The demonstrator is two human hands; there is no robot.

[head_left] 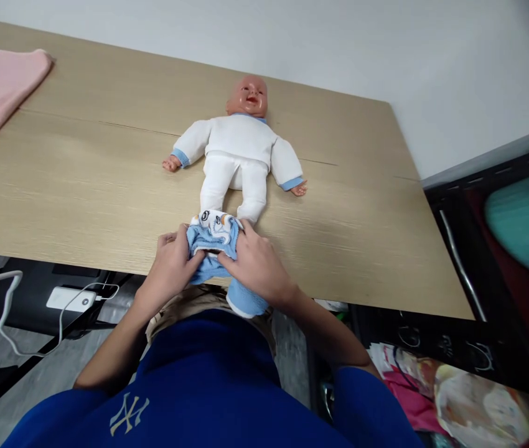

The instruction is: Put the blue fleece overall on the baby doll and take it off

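I see a blue garment (213, 236) stretched between the fingers at the near edge of the bench (106, 180). Left hand (168, 264) pinches one side of its opening, right hand (262, 264) grips the other, thumbs at the rim. A blue part hangs just below the right fingers. Doll (241, 140) lies face-up beyond the fingers, legs toward them. Pink cloth (3, 81) is well off to their left, white box (71, 299) lower left.
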